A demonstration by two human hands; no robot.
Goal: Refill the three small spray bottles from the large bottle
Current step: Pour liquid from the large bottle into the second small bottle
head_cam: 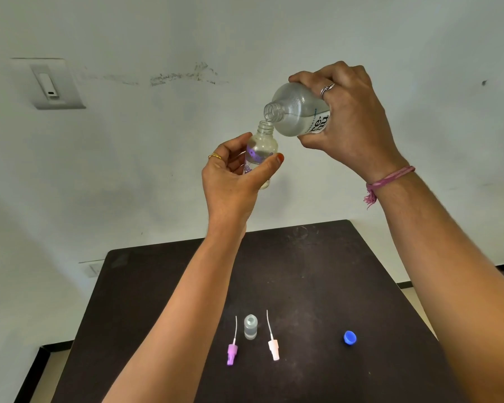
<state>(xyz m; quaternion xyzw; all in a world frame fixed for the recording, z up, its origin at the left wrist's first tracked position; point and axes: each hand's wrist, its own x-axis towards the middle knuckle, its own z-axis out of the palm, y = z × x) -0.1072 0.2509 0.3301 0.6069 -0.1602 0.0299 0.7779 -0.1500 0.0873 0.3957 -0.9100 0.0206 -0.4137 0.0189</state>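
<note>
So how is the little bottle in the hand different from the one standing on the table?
The held small bottle is tilted, gripped by the left hand and taking liquid from the large bottle; the table bottle stands upright, untouched. The held one has a purple pattern; the table one looks plain. Both are clear and have no spray top.

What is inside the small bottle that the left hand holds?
The small bottle is open, and clear liquid enters from the large bottle. The left hand and label cover the lower part, hiding its level.
</note>
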